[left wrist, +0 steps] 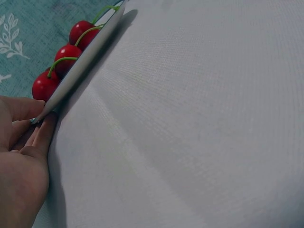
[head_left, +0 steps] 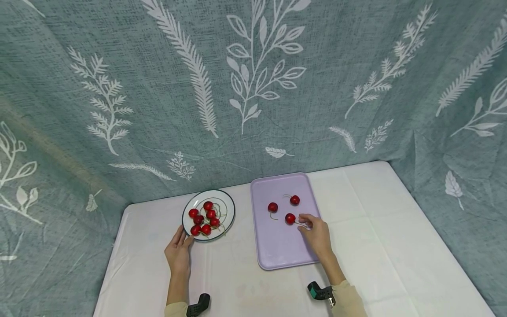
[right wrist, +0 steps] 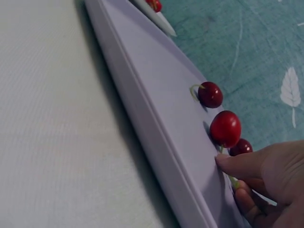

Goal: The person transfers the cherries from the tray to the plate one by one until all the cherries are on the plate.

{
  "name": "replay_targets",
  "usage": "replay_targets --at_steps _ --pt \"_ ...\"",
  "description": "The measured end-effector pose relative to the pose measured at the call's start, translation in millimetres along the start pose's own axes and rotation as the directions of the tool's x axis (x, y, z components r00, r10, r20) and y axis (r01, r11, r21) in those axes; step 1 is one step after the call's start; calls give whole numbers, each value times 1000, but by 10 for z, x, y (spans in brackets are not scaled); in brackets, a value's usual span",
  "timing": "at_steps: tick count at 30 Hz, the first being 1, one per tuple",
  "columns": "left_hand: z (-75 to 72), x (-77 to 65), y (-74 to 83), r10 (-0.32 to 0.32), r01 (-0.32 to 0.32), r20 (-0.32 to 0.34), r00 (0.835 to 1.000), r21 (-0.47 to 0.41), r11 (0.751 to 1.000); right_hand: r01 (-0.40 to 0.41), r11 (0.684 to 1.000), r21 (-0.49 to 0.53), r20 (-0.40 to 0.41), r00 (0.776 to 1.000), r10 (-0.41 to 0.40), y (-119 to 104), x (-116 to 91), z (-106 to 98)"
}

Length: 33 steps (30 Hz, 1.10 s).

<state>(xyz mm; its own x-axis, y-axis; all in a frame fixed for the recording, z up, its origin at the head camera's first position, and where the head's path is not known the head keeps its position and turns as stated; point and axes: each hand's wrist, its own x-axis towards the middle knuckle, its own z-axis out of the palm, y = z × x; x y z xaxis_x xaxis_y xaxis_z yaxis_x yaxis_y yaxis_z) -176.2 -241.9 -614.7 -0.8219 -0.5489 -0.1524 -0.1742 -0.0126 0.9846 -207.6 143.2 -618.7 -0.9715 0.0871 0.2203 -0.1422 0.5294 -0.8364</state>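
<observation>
My left hand (head_left: pixel 178 254) grips the near-left rim of a round white plate (head_left: pixel 226 204) with a dark edge, thumb above and fingers beneath in the left wrist view. Several red cherries (left wrist: pixel 67 59) with green stems lie on this plate. Over the right part of a lilac tray (head_left: pixel 277 253), my right hand (head_left: pixel 318 235) has thumb and fingers at the stem of a red cherry (right wrist: pixel 225 128), pinching it. Two other cherries rest on the tray: one to the left (head_left: pixel 272 207), one farther back (head_left: pixel 295 200).
A white cloth (head_left: pixel 364 229) covers the table under plate and tray. Behind it hangs a grey-green curtain (head_left: pixel 214 145) with white leaf prints. Black wrist devices are strapped near both sleeves (head_left: pixel 348 301).
</observation>
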Motion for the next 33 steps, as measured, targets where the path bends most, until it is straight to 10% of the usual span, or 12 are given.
replay_targets --at_steps 22,33 --pt "10 -27 16 -30 31 -29 999 30 999 -37 987 -158 -32 999 33 -86 -20 -49" --pt "23 -3 1 -10 11 -29 1000 15 1000 -161 986 35 41 986 160 -87 -11 -168"
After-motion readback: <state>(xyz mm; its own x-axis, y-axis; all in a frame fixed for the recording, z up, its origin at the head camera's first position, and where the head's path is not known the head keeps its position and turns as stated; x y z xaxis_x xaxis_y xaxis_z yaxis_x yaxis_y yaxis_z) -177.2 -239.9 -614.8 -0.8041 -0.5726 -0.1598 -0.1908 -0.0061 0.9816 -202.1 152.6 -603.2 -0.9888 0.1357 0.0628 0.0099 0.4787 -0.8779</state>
